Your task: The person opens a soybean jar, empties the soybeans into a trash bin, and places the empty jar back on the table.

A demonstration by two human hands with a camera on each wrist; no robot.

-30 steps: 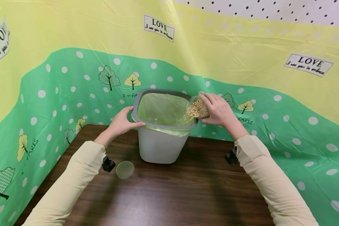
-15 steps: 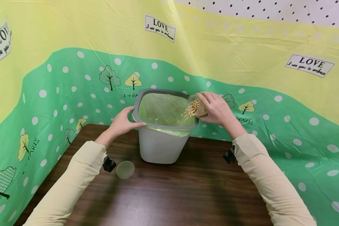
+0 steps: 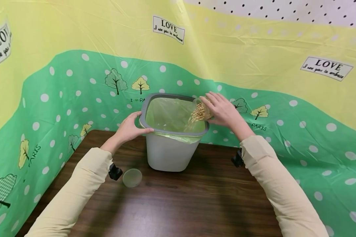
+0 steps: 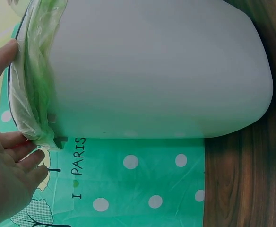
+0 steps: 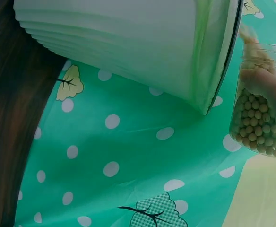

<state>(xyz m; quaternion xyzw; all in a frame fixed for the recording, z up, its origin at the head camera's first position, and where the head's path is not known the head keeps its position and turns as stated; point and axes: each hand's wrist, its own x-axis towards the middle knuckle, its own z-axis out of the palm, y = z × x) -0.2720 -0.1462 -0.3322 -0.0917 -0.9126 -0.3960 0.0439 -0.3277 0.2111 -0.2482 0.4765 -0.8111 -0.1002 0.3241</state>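
Observation:
A pale grey trash can (image 3: 172,153) with a dark grey rim stands upright on the table, lined with a thin green bag (image 3: 169,113). My left hand (image 3: 127,130) holds its left front corner at the rim, thumb on the front and fingers on the left side. My right hand (image 3: 223,110) grips a clear jar (image 5: 237,113) tilted mouth-down over the can's right rim. Dried soybeans (image 3: 198,112) stream from its mouth into the bag. Many beans still fill the jar in the right wrist view. How many lie in the bag is hidden.
A round translucent lid (image 3: 132,178) lies on the dark wooden table (image 3: 178,204), left of the can and near my left wrist. Behind and at both sides hangs a green and yellow printed cloth (image 3: 86,75), close to the can's back.
My right hand has moved a little left and up with the jar, tipping it further over the bag. Beans now fall farther inside. The left hand and the trash can stay put.

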